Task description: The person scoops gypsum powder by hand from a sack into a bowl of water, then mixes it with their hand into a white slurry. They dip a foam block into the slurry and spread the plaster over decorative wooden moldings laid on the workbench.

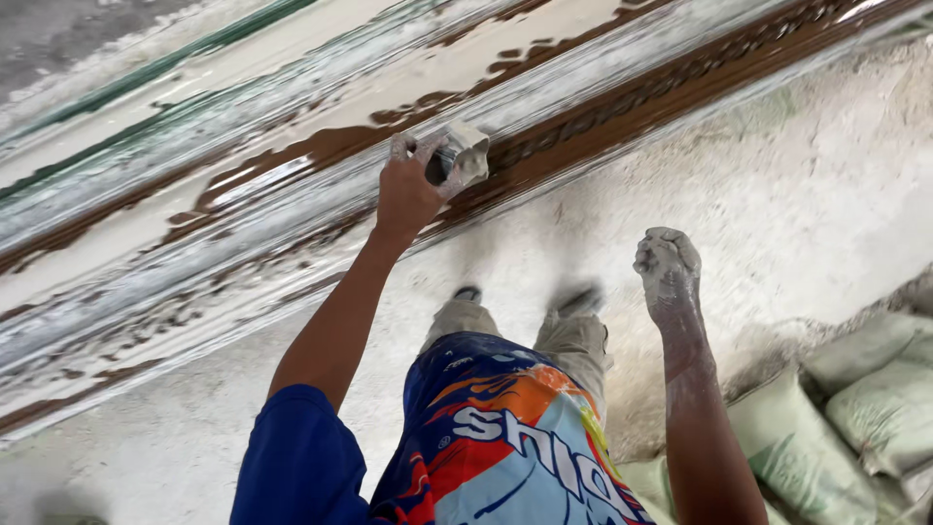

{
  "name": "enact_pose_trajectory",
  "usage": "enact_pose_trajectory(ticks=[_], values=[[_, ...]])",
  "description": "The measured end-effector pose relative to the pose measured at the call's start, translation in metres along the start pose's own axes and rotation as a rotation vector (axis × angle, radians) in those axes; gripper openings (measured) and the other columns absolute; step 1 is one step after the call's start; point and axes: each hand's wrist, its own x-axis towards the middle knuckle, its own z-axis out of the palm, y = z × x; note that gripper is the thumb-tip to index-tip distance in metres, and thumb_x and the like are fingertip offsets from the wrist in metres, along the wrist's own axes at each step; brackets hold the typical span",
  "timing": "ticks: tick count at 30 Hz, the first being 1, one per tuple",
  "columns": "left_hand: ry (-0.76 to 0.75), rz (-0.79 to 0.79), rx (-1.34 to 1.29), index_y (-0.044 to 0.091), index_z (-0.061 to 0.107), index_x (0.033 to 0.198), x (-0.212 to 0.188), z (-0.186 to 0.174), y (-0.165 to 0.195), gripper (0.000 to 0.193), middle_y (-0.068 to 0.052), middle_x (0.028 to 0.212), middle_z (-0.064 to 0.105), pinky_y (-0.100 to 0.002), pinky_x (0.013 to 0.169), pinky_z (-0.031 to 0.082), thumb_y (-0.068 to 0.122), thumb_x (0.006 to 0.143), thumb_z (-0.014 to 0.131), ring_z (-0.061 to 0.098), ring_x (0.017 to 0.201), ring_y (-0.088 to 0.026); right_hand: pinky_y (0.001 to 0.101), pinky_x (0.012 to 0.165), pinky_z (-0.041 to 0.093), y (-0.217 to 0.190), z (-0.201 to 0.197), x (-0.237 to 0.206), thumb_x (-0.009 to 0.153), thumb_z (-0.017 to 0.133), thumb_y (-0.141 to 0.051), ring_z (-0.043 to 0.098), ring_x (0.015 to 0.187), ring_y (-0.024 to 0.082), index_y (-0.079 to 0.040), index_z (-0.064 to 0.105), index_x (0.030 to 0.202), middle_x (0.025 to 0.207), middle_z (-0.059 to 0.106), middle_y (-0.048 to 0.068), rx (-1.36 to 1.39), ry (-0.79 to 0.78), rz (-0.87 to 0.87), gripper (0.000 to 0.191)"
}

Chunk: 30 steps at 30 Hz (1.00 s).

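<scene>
Folded sandpaper pressed to a long moulding

Left hand point(406, 192) grips the sandpaper pad point(465, 154) flat against the worn brown-and-white moulding point(243, 209) — for firm rubbing; right hand point(667, 261), dust-caked, hangs fisted and empty beside, above sacks point(875, 408).

Left hand point(408, 190) raised, fingers gripping; right hand point(667, 261) fisted (dust-coated).
</scene>
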Motion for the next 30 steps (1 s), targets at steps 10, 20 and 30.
enact_pose_trajectory(ticks=[10,20,30], values=[[0.010,0.010,0.169,0.007,0.071,0.125,0.122,0.218,0.159,0.050,-0.021,0.112,0.056,-0.050,0.073,0.055,0.034,0.086,0.086,0.065,0.086,-0.039,0.0272,0.067,0.046,-0.108,-0.238,0.261,0.098,0.061,-0.004,0.055,0.077,0.014,-0.002,0.061,0.113,0.090,0.061,0.006,-0.043,-0.084,0.130,0.015],[-0.078,-0.041,0.229,0.018,0.064,0.136,0.241,0.415,0.290,0.059,-0.026,0.121,0.059,-0.040,0.073,0.066,0.037,0.085,0.087,0.071,0.095,-0.033,0.0312,0.081,0.058,-0.228,-0.324,0.468,0.097,0.068,-0.027,0.056,0.087,0.012,-0.012,0.046,0.100,0.096,0.053,-0.001,-0.311,-0.007,-0.130,0.027],[-0.156,0.054,0.186,0.014,0.054,0.150,0.311,0.577,0.372,0.074,-0.039,0.143,0.047,-0.037,0.065,0.065,0.042,0.089,0.084,0.072,0.097,-0.037,0.0348,0.082,0.053,-0.251,-0.320,0.576,0.105,0.053,-0.056,0.060,0.095,0.018,0.001,0.062,0.121,0.107,0.064,0.011,-0.252,-0.424,-0.013,0.060]])
